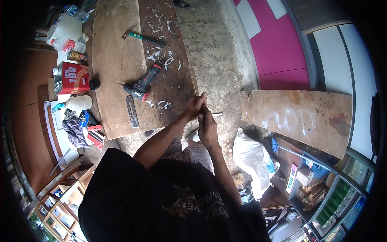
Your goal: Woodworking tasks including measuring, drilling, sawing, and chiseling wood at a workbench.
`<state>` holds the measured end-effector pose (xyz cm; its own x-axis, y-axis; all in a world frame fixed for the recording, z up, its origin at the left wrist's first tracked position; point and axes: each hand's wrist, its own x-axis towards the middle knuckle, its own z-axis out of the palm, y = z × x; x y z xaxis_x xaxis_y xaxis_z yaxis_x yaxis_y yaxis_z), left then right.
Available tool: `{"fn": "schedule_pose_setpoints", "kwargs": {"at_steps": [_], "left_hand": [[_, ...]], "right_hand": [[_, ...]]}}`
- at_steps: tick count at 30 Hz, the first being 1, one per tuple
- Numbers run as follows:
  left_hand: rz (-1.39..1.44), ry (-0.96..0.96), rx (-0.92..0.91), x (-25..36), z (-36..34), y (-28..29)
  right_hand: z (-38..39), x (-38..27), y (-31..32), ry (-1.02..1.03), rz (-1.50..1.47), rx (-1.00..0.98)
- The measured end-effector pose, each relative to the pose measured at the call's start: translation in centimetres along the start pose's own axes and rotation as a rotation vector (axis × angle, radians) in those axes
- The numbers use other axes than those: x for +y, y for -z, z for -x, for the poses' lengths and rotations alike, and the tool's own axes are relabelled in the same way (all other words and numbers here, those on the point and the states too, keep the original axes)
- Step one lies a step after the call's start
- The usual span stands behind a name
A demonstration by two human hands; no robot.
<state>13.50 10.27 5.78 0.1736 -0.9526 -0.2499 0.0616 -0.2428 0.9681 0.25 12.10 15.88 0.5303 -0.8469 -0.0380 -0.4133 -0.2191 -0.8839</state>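
My left hand (196,105) and my right hand (207,128) meet just off the right edge of the wooden workbench (115,52). Both have their fingers closed, and whatever lies between them is too small and hidden to make out. A thin pale strip (217,114) shows beside my right fingers; whether I hold it or it lies beyond, I cannot tell. On the bench, left of my hands, lie a black and red cordless drill (142,84), a dark flat metal bar-like tool (132,112) and a hammer (146,39) with a green and black handle.
White curled shavings (168,60) litter the bench's dark strip. Along its left side stand a red tin (75,78), a spray bottle (78,103) and several plastic bottles. To my right are a leaning wooden board (296,117), a white sack (250,155) and a crate of wood offcuts (312,195).
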Motion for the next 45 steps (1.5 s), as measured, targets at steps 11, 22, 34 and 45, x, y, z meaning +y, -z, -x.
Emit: {"fn": "schedule_pose_setpoints", "kwargs": {"at_steps": [11,22,34,45], "left_hand": [[0.49,-0.005,-0.046,8.0,12.8,-4.7],[0.108,-0.382,0.334,1.2,3.0,-4.4],[0.189,-0.228,0.434,1.5,3.4,-5.6],[-0.218,-0.627,0.697,2.7,6.8,-7.9]], "right_hand": [[9.1,-15.2,8.8,-0.184,0.055,-0.109],[2.3,-3.1,2.6,-0.106,0.06,-0.038],[3.3,-1.9,2.2,-0.005,0.162,-0.049],[5.8,-5.7,5.3,-0.039,0.133,-0.131]]}}
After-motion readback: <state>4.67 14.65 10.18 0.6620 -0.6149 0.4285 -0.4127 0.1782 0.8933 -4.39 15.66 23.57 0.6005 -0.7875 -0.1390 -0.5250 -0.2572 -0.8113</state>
